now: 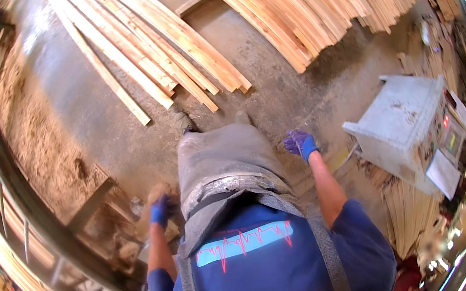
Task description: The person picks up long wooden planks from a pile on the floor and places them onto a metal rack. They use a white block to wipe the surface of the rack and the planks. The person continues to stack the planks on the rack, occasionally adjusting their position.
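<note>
My right hand [301, 143], in a blue and purple glove, hangs beside the grey apron [228, 152]. It holds nothing that I can see, and its fingers look loosely bent and apart. On the other side of the apron, my left hand [161, 210] wears a blue glove and is lowered near the sawdust-covered framework; its fingers are blurred and partly hidden. Ahead of my shoes, several loose wooden boards [154, 54] lie on the concrete floor [113, 122], roughly side by side. Neither hand touches them.
A wide layer of boards [308, 5] lies at the far right, its near ends uneven. A grey control cabinet [398, 110] with lit indicators stands at the right. Sawdust [28, 123] is heaped at the left, beside a curved-looking metal rail [9, 175].
</note>
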`<action>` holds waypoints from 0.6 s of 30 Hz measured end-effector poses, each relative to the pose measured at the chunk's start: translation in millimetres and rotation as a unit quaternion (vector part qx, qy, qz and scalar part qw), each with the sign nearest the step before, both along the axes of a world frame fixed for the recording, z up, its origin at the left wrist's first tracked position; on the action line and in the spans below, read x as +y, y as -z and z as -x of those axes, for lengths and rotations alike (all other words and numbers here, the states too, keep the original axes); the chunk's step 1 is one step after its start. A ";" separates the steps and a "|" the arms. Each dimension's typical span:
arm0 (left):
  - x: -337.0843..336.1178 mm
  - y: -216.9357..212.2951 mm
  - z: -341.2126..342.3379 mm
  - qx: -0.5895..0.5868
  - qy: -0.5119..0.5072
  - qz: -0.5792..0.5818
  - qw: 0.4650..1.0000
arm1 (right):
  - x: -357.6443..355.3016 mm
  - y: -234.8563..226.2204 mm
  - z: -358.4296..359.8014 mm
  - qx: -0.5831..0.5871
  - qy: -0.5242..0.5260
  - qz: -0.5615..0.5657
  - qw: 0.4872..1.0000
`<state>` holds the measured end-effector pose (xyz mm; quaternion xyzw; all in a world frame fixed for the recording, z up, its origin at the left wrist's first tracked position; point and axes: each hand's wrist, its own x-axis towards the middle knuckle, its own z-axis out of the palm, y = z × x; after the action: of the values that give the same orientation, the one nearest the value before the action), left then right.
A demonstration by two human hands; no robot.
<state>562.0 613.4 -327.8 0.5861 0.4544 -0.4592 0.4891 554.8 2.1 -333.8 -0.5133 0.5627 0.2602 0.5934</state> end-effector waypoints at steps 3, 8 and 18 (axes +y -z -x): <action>30.7 -3.0 -92.3 -0.036 -0.054 0.045 0.997 | 48.8 2.8 13.3 0.078 0.009 -0.007 0.997; 65.3 -1.3 -172.6 -0.047 -0.059 0.072 0.995 | 128.8 -12.7 40.1 0.104 0.050 -0.065 0.991; 98.7 20.7 -231.1 -0.027 0.030 0.077 0.996 | 196.1 -19.8 -17.1 -0.002 0.076 -0.016 0.997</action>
<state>793.1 712.1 -348.5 0.5721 0.3865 -0.4917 0.5306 572.0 198.2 -314.0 -0.4601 0.5944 0.2227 0.6207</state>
